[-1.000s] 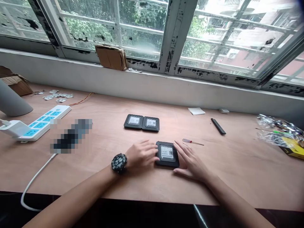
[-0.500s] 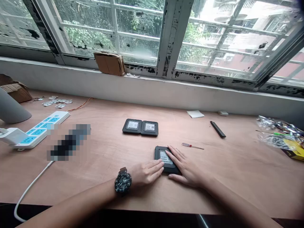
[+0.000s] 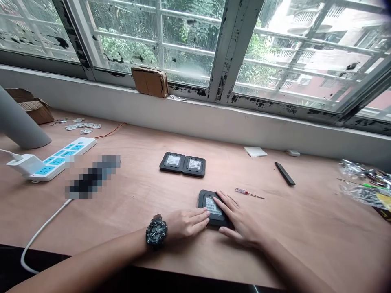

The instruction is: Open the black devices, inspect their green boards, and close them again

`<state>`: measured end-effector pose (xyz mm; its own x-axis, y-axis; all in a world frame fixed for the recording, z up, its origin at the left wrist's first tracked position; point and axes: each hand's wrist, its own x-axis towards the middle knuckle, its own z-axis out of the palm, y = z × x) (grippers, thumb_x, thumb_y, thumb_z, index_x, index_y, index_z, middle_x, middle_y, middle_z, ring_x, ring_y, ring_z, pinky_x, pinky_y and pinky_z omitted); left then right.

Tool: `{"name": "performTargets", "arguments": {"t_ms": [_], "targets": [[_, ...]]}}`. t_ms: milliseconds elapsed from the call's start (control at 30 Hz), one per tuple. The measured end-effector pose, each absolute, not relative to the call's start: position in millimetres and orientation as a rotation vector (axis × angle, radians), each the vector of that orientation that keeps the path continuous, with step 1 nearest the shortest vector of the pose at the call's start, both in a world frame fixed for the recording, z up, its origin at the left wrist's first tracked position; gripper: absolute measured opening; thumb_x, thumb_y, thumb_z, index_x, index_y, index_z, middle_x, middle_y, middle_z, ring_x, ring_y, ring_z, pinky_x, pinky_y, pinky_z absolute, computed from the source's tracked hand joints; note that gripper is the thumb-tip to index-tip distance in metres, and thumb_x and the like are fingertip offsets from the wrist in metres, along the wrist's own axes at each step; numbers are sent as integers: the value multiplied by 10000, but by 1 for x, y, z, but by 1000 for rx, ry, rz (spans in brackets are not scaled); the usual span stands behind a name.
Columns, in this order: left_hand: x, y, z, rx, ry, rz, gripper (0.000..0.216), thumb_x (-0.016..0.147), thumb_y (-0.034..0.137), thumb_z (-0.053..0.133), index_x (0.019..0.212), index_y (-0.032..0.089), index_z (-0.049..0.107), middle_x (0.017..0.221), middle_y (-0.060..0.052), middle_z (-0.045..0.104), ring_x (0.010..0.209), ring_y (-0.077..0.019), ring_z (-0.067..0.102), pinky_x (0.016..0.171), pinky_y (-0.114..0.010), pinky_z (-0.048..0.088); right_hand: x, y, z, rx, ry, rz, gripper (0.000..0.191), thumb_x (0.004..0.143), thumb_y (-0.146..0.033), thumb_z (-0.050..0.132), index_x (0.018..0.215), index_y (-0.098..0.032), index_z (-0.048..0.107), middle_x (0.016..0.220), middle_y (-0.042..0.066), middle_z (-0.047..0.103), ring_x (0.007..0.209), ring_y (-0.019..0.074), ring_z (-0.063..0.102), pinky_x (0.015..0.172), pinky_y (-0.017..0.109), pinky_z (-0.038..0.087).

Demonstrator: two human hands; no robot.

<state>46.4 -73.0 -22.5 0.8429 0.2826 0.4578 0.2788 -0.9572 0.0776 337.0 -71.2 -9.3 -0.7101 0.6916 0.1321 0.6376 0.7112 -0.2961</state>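
Pressing down with the right hand (image 3: pixel 242 224), fingers spread and laid flat across the top of a black square plastic unit with a white barcode label (image 3: pixel 204 199), thumb stretched out along its near edge. Touching the same unit's near left corner with the left hand (image 3: pixel 185 223), fingers straight and held close together, palm down on the pale wooden tabletop (image 3: pixel 146 195); pinching nothing with either hand. Lying flat and label up between the two hands, near the front middle of the tabletop.

Strapped to the left wrist: a chunky black wristwatch (image 3: pixel 156 232). Set farther back, well apart from the hands: two more black square units (image 3: pixel 182 164), side by side, touching, labels up. Just beyond the right fingertips, near but apart: a thin screwdriver with a red handle (image 3: pixel 248 193). Farther right: a slim black bar (image 3: pixel 284 173), and by the wall a white paper pad (image 3: pixel 255 151) and a small white block (image 3: pixel 293 153). Heaped at the far right edge: crumpled clear plastic bags (image 3: pixel 363 185).

Off to the left: a white power strip with blue sockets (image 3: pixel 62 155), a white plug adapter (image 3: pixel 21 165) seated at its near end, and a white cable (image 3: pixel 39 234) trailing toward the table's front edge. Propped on the white window sill: a brown cardboard parcel (image 3: pixel 150 81).
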Motion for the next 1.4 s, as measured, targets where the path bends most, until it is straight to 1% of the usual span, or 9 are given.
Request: {"name": "performTargets", "arguments": {"t_ms": [133, 200, 333, 400, 600, 833, 1000, 1200, 1400], "targets": [[45, -71, -17, 3031, 385, 764, 339, 1029, 86, 428, 1321, 76, 600, 1338, -178, 655, 1332, -273, 569, 1115, -387, 515, 358, -47, -21, -1226, -2271, 174, 493, 1050, -343, 388, 1541, -293, 389, 1605, 91, 384, 1455, 292, 396, 1168, 518, 375], [44, -69, -14, 3051, 373, 743, 335, 1030, 69, 422, 1310, 79, 604, 1370, -183, 632, 1352, -278, 548, 1115, -389, 511, 371, -31, -27, -1374, -2099, 9, 454, 1042, -347, 421, 1490, -289, 471, 1504, 121, 502, 1359, 314, 496, 1109, 550, 421], [35, -58, -11, 2968, 415, 691, 399, 1050, 87, 396, 1423, 139, 529, 1436, -137, 591, 1389, -247, 509, 1145, -383, 475, 390, -13, -33, -1494, -2113, -77, 320, 1025, -413, 478, 1185, -279, 721, 1416, 115, 569, 1294, 342, 530, 1044, 565, 462], [29, -47, -14, 2905, 522, 687, 444, 1048, 88, 396, 1469, 196, 489, 1442, -95, 592, 1389, -233, 507, 1136, -397, 485, 392, -12, -34, -1511, -2117, -107, 301, 1018, -427, 499, 1043, -282, 761, 1398, 97, 577, 1219, 327, 567, 1004, 539, 490], [21, -28, -24, 2765, 849, 764, 470, 992, 49, 412, 1394, 225, 580, 1480, -68, 557, 1419, -256, 467, 1137, -461, 479, 380, -24, -24, -1465, -2004, -231, 232, 1010, -390, 535, 1025, -256, 725, 1248, 104, 638, 928, 264, 627, 879, 477, 523], [34, -44, -15, 2791, 851, 687, 374, 1021, 242, 490, 1367, 183, 616, 1487, -119, 541, 1430, -304, 449, 1145, -466, 462, 353, -45, 11, -1292, -1607, 146, 173, 1018, -386, 535, 1086, -247, 612, 1243, 101, 652, 778, 181, 608, 712, 359, 523], [36, -44, -8, 2734, 806, 749, 343, 1014, 312, 552, 1329, 217, 648, 1473, -108, 551, 1366, -287, 514, 1142, -459, 455, 316, -40, 25, -985, -1314, 575, 150, 1043, -419, 477, 1096, -279, 463, 855, 14, 648, 790, 178, 602, 647, 292, 490], [20, -26, -7, 2503, 893, 881, 340, 1019, 341, 563, 1330, 227, 642, 1355, -101, 635, 1242, -245, 601, 1060, -418, 510, 286, -33, 9, -867, -1475, 564, 119, 1044, -391, 481, 1097, -287, 454, 875, 6, 606, 790, 170, 585, 703, 323, 489], [17, -23, -6, 2392, 929, 842, 280, 1037, 354, 528, 1183, 219, 725, 1218, -76, 707, 1115, -220, 667, 977, -374, 549, 287, -32, -7, -883, -1564, 541, 84, 1058, -344, 451, 1109, -278, 443, 891, 10, 608, 811, 171, 598, 718, 335, 494]]}}
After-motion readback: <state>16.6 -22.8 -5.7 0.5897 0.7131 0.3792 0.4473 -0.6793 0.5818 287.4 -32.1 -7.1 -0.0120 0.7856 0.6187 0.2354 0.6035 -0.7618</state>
